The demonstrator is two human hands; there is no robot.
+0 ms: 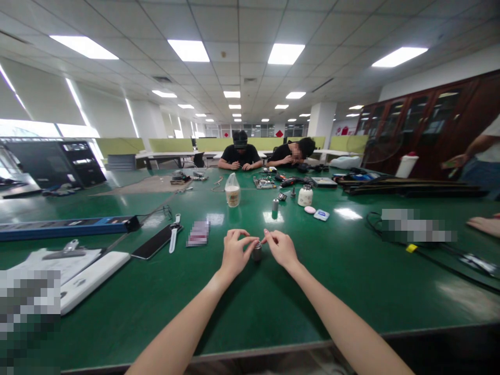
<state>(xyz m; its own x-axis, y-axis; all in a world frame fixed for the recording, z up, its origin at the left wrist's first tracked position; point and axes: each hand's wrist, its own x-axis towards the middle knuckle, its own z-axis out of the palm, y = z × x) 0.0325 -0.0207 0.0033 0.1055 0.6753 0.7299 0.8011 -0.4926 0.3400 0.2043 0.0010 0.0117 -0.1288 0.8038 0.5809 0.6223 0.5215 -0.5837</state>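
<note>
A small grey metal cylinder (257, 253) stands upright on the green table, between my two hands. My left hand (235, 253) is closed at its top, with thumb and index finger against the upper rim. Close by on the other side, my right hand (282, 248) has its fingers bent and its fingertips near the cylinder's top; anything small between them is too tiny to make out. Farther back stands a similar metal cylinder (275, 205), with a small dark part (282, 197) behind it.
Beyond my hands are a bagged cup (233, 195), a white jar (305, 196) and a blue-and-white box (321, 215). On the left lie a phone (153, 243), a watch (174, 237) and a clipboard (70, 252). Cables (433, 263) lie right. Two people sit opposite.
</note>
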